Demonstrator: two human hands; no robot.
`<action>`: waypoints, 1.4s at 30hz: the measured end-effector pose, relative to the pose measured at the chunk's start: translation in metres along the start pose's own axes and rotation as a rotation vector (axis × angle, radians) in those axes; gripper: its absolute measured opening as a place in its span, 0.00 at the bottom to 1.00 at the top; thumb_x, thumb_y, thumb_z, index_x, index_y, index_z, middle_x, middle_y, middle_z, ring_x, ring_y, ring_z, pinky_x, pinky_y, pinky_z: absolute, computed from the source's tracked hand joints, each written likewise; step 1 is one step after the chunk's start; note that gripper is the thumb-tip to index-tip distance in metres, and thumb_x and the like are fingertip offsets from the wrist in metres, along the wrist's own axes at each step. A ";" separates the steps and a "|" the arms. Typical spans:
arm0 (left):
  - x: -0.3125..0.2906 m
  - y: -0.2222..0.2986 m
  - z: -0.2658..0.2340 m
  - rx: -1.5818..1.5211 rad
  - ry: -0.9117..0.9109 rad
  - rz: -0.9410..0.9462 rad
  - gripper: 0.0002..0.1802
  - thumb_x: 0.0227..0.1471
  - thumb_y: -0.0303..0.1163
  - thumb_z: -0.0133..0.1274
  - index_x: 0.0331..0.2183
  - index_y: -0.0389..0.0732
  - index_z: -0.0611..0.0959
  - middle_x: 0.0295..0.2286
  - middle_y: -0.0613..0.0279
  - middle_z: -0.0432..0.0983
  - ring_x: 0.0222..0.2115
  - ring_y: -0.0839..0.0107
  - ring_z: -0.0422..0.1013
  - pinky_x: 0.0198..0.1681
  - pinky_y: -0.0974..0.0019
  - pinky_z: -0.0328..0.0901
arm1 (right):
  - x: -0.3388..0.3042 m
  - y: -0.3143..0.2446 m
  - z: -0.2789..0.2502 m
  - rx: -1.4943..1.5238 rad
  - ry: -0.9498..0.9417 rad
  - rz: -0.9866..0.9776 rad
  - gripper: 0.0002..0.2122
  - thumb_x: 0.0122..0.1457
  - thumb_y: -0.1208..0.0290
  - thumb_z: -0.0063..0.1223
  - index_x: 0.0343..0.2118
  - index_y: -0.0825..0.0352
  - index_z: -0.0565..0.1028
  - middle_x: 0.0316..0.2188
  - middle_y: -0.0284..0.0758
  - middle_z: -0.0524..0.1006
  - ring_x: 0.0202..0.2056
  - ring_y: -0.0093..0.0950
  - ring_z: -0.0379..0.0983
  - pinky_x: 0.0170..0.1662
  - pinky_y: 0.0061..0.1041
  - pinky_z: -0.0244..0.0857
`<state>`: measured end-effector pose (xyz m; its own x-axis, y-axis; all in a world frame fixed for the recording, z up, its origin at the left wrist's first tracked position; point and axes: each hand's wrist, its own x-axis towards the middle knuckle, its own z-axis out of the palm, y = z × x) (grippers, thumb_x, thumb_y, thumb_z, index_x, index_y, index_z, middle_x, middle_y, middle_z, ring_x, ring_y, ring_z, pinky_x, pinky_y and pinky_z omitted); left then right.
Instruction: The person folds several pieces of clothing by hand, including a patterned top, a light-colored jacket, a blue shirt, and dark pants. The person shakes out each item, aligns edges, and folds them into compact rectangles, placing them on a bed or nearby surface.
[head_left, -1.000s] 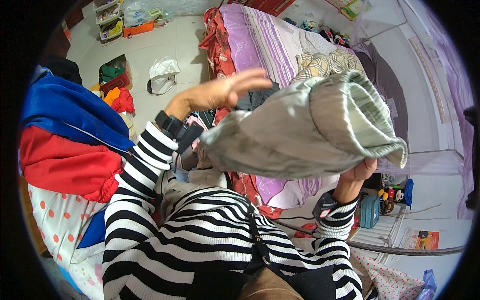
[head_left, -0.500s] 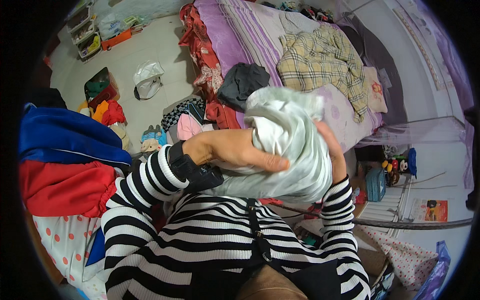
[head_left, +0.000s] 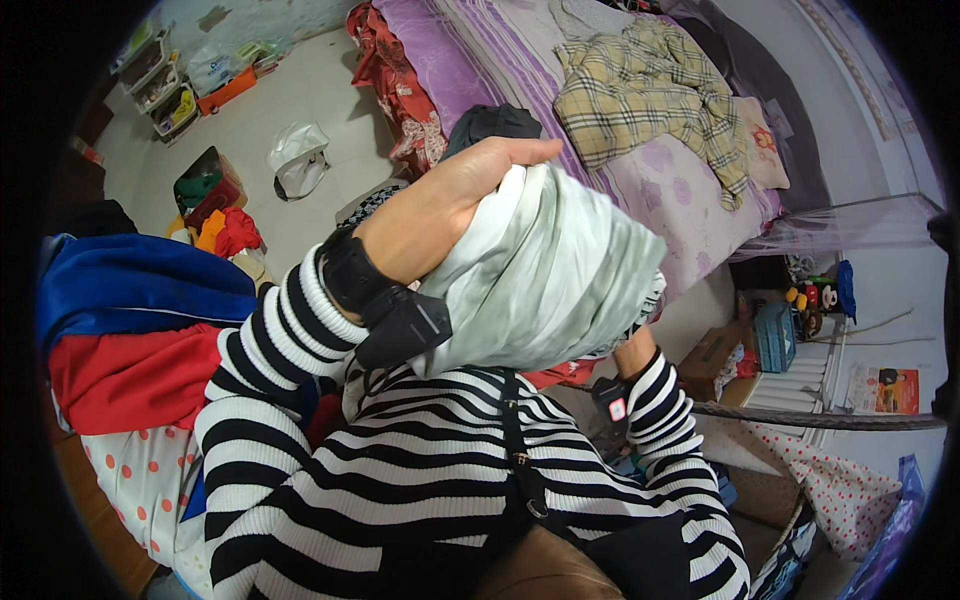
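A pale grey-green folded garment [head_left: 550, 280] is held up close in front of my chest. My left hand [head_left: 445, 205] lies over its top left side, fingers pressed on the cloth, a black watch on the wrist. My right hand is hidden under and behind the bundle; only its wrist [head_left: 632, 352] and striped sleeve show at the garment's lower right. Both arms wear black-and-white striped sleeves.
A bed with a purple sheet [head_left: 660, 170] carries a yellow plaid shirt [head_left: 650, 90] and a dark garment [head_left: 492, 124]. Blue [head_left: 140, 285] and red [head_left: 125, 375] clothes pile at my left. A white bag [head_left: 298, 158] lies on the floor; boxes and toys [head_left: 790, 320] sit at right.
The garment was spread wide a second ago; it is now gathered into a compact bundle. My left hand has come over its top, and the view has tilted toward the bed.
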<state>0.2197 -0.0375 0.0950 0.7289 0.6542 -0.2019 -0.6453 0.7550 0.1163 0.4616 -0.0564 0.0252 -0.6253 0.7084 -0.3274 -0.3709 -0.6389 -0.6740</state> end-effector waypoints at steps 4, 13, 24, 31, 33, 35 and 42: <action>0.018 0.001 -0.036 -0.109 0.165 0.007 0.17 0.51 0.36 0.51 0.31 0.28 0.78 0.26 0.47 0.78 0.24 0.58 0.76 0.32 0.60 0.73 | -0.012 0.035 -0.011 0.031 -0.032 -0.032 0.41 0.51 0.41 0.48 0.58 0.71 0.54 0.56 0.43 0.61 0.56 0.35 0.61 0.57 0.37 0.57; 0.029 0.025 -0.116 0.559 0.225 0.132 0.24 0.54 0.47 0.49 0.34 0.32 0.78 0.30 0.56 0.78 0.29 0.69 0.75 0.33 0.66 0.71 | -0.002 0.038 -0.012 0.103 0.197 0.198 0.20 0.58 0.71 0.49 0.51 0.74 0.64 0.46 0.43 0.72 0.44 0.33 0.73 0.47 0.33 0.69; -0.020 -0.001 -0.051 2.210 -0.144 0.494 0.69 0.21 0.59 0.67 0.60 0.41 0.49 0.60 0.51 0.43 0.62 0.52 0.38 0.62 0.49 0.37 | 0.000 -0.007 0.007 0.364 0.079 0.323 0.20 0.63 0.66 0.37 0.53 0.75 0.62 0.48 0.49 0.70 0.46 0.39 0.71 0.51 0.40 0.65; -0.040 -0.032 -0.010 2.635 -0.102 0.499 0.64 0.15 0.50 0.69 0.57 0.43 0.59 0.56 0.47 0.54 0.59 0.49 0.48 0.57 0.39 0.44 | 0.007 -0.004 0.001 0.370 0.142 0.334 0.19 0.63 0.64 0.38 0.52 0.71 0.64 0.46 0.47 0.72 0.43 0.40 0.73 0.49 0.41 0.67; -0.024 -0.045 -0.022 2.699 -0.025 0.589 0.59 0.15 0.47 0.69 0.54 0.42 0.64 0.54 0.48 0.57 0.58 0.51 0.51 0.57 0.40 0.45 | 0.013 -0.004 -0.003 0.354 0.150 0.353 0.19 0.63 0.63 0.38 0.51 0.71 0.65 0.44 0.47 0.73 0.41 0.41 0.74 0.46 0.41 0.69; -0.006 -0.048 -0.036 2.724 0.079 0.810 0.51 0.17 0.43 0.68 0.49 0.41 0.68 0.53 0.51 0.60 0.56 0.54 0.54 0.58 0.42 0.44 | 0.015 -0.007 -0.001 0.346 0.223 0.308 0.18 0.62 0.63 0.39 0.50 0.71 0.66 0.43 0.46 0.74 0.41 0.40 0.74 0.46 0.42 0.69; 0.022 -0.020 -0.069 2.573 0.006 0.572 0.28 0.28 0.31 0.64 0.37 0.43 0.73 0.26 0.59 0.74 0.33 0.59 0.72 0.56 0.46 0.51 | 0.037 -0.012 -0.026 0.247 0.171 0.190 0.28 0.60 0.47 0.39 0.44 0.73 0.70 0.35 0.43 0.77 0.34 0.35 0.77 0.40 0.34 0.72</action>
<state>0.2331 -0.0412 0.0210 0.6844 0.6971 0.2135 0.5992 -0.7047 0.3799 0.4606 -0.0152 0.0038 -0.5827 0.5969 -0.5516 -0.4268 -0.8023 -0.4173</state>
